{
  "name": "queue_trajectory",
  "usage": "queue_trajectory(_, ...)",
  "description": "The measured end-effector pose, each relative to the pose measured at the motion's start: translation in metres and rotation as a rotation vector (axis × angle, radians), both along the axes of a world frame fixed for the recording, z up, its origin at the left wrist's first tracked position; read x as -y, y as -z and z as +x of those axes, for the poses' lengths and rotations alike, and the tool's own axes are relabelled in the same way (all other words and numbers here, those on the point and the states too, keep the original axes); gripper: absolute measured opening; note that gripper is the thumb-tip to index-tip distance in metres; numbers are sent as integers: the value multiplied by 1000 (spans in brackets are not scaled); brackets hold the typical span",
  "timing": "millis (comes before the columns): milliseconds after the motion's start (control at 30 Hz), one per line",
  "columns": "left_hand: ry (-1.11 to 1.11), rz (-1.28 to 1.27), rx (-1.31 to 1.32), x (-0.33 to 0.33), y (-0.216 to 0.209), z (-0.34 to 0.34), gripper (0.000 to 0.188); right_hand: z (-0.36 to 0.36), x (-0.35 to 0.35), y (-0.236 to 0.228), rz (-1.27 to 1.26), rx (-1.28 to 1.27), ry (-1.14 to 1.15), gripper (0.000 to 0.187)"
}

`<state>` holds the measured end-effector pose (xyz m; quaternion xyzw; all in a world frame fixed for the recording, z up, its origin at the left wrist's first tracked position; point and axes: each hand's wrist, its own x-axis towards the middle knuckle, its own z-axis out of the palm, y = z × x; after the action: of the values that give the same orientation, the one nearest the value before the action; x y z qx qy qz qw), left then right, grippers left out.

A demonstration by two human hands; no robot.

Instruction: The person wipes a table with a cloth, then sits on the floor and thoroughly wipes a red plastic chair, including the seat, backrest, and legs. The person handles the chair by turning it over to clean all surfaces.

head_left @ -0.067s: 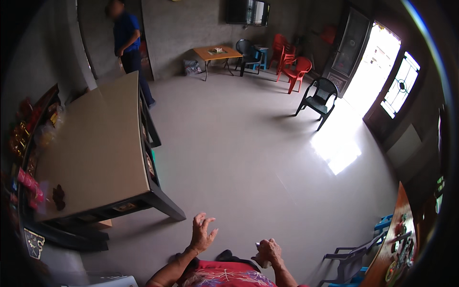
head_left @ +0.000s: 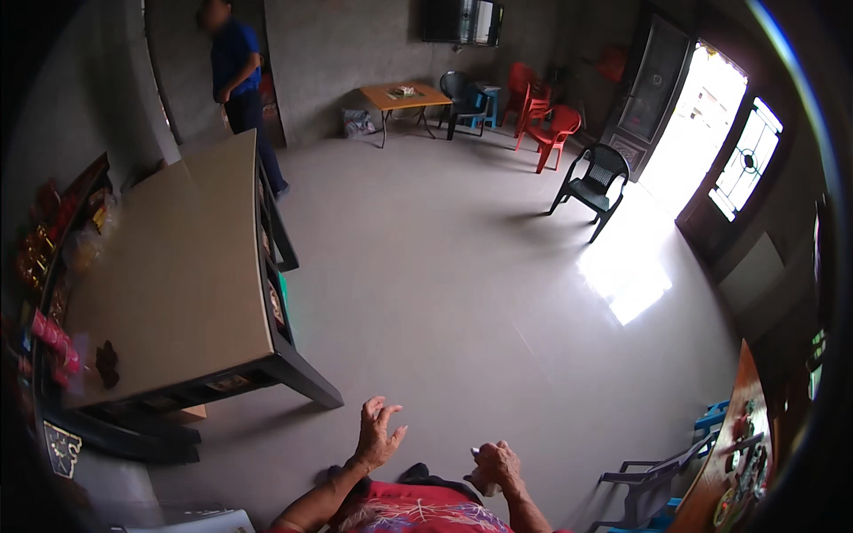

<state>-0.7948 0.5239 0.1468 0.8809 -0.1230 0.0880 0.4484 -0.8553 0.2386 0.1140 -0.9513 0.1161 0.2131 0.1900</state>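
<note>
My left hand (head_left: 377, 435) is raised in front of my red patterned shirt (head_left: 418, 511), with its fingers apart and nothing in them. To the right of it, my right hand (head_left: 499, 465) is closed, fingers curled in. A pale bit shows at its left side, but it is too small and blurred to name. The two hands are apart, and neither touches any furniture. Nearest to my left hand is the dark leg (head_left: 306, 380) of a large table with a beige top (head_left: 178, 258).
A person in blue (head_left: 236, 67) stands at the back left. By the far wall are a small wooden table (head_left: 378, 94) and red chairs (head_left: 553, 129). A dark green chair (head_left: 588, 189) stands near the open door (head_left: 653, 98). At lower right is a grey chair (head_left: 649, 484) beside a wooden table (head_left: 745, 377).
My right hand has turned slightly, and the pale bit at its side looks different. My left hand stays almost as it was.
</note>
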Motion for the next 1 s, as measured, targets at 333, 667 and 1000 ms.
queue_trajectory(333, -198, -990, -727, 55, -6, 81, 58, 54, 3, 8, 262, 352, 25, 22)
queue_trajectory(667, 438, -747, -1331, 146, 17, 154, 88, 162, 24, -24, 448, 539, 55, 38)
queue_trajectory(1000, 321, -783, -1144, 206, 11, 263, 87, 278, 59, -76, 972, 516, 358, 30)
